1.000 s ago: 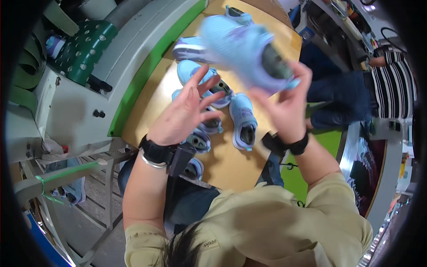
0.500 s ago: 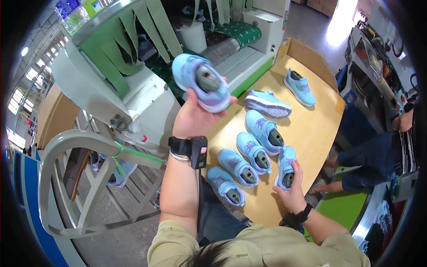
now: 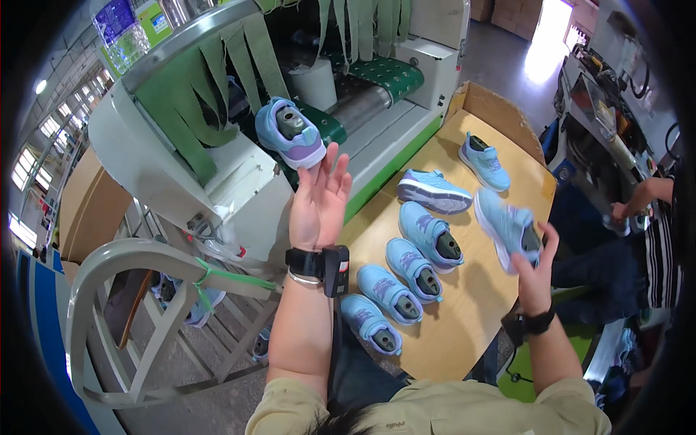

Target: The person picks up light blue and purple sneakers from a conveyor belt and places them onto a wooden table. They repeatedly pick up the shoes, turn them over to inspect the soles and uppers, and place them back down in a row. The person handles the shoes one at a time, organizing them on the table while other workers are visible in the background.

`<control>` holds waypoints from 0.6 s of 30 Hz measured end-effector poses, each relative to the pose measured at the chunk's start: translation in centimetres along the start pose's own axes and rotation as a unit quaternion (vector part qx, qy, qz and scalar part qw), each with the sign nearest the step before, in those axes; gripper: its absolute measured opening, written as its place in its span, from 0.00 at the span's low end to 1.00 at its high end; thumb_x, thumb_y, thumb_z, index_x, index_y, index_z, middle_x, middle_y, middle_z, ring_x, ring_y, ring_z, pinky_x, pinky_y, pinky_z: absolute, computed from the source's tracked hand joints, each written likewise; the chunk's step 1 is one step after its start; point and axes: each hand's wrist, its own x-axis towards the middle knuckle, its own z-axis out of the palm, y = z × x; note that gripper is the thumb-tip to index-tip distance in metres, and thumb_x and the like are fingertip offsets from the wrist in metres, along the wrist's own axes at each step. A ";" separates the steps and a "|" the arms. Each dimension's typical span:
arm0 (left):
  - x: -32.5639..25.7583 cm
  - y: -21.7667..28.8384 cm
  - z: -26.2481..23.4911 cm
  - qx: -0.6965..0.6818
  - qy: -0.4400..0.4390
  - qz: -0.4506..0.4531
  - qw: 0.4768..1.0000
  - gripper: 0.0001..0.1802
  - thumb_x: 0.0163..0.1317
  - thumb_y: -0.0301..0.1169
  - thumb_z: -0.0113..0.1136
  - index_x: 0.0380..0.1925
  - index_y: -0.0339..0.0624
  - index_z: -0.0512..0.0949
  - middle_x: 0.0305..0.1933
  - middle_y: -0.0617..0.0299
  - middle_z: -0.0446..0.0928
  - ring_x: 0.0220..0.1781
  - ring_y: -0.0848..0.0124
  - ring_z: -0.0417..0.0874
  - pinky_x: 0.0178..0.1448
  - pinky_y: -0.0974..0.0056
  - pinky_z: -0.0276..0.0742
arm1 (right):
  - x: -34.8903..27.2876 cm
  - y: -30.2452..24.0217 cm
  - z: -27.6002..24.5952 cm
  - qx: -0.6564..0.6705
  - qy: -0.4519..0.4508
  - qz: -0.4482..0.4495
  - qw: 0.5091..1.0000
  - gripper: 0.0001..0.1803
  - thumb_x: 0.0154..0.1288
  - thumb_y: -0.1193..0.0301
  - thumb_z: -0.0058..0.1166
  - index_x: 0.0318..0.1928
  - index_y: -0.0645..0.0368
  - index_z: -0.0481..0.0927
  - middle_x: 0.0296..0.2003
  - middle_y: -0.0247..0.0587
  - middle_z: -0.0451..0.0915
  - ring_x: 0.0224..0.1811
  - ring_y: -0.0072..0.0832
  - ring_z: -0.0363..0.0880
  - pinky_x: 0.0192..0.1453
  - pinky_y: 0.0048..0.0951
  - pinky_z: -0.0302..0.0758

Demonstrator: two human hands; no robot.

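My left hand (image 3: 319,203) is open, palm up and fingers spread, just below the heel of a light blue and lilac sneaker (image 3: 304,151). That sneaker sits at the mouth of the machine, with a dark shoe last inside; whether my fingertips still touch it I cannot tell. My right hand (image 3: 536,279) grips another light blue sneaker (image 3: 500,228) by its heel end, tilted above the right side of the wooden table (image 3: 464,319). Several matching sneakers (image 3: 391,290) stand in a slanting row between my hands. Beyond them one sneaker (image 3: 433,191) lies on its side and another sneaker (image 3: 484,162) stands upright.
A white machine with hanging green strips (image 3: 181,109) and a green conveyor belt (image 3: 388,69) stands ahead. At left is a grey metal rack (image 3: 109,246) holding more shoes. A cardboard edge (image 3: 500,109) borders the table's far end. Another person's arm (image 3: 649,196) shows at right.
The left sneaker has left my palm and moved forward and left to the machine's mouth; my left hand has opened. My right hand has lifted its sneaker off the table, rightward and away from me.
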 end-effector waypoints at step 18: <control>-2.3 0.0 -2.5 0.070 -0.022 -0.119 0.990 0.30 0.74 0.41 0.45 0.71 0.37 0.57 0.74 0.52 0.59 0.67 0.60 0.71 0.66 0.56 0.71 | 32.9 -3.9 20.5 -0.448 -0.204 -0.301 0.817 0.36 0.63 0.78 0.49 0.71 0.41 0.64 0.65 0.55 0.70 0.66 0.45 0.70 0.67 0.33 0.67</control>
